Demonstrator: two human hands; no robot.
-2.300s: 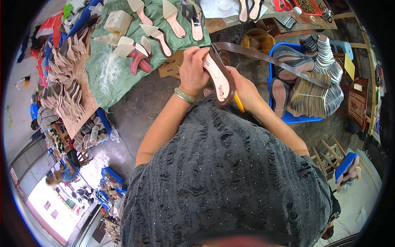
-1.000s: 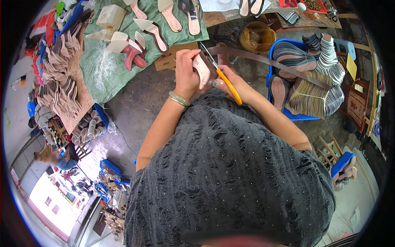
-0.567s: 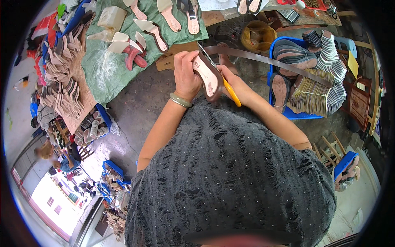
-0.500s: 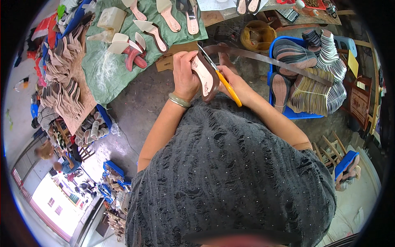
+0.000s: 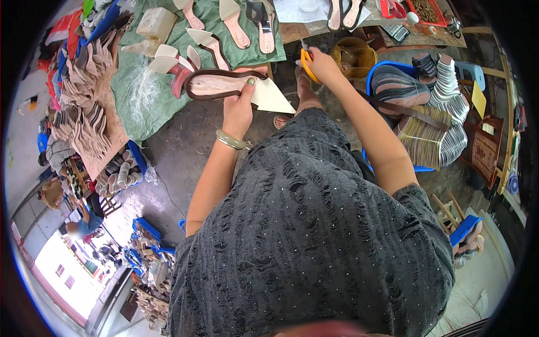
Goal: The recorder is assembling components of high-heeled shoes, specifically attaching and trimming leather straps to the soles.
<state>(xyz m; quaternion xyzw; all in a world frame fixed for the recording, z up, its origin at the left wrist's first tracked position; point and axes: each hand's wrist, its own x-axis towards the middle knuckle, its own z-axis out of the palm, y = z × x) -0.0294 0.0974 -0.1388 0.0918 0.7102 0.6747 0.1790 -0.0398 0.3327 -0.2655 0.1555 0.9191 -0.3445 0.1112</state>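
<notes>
My left hand [image 5: 238, 115] is closed around a shoe insole [image 5: 210, 87] with a dark brown strip along its edge and a pointed cream toe [image 5: 273, 95]. Its thumb presses on the pale upper face, and the insole lies roughly level beside the green-covered table. Ahead and to the right, my right hand [image 5: 327, 67] grips scissors [image 5: 306, 63] by their yellow handles. Only a short bit of blade shows, and I cannot tell how far apart the blades are. A loose brown strip [image 5: 421, 117] lies across the stacked soles at the right, apart from both hands.
More cream-toed insoles [image 5: 234, 25] lie on the green sheet [image 5: 140, 118]. A blue crate [image 5: 387, 64] at right holds bundled soles [image 5: 424, 132]. A yellowish bucket [image 5: 355, 56] stands beyond my right hand. Piled shoe parts [image 5: 90, 121] cover a board at left; a person [image 5: 84, 222] is farther back.
The insole has swung left and turned sideways in my left hand. My right hand has moved forward with the scissors. The brown strip no longer stretches toward the insole and now lies on the soles.
</notes>
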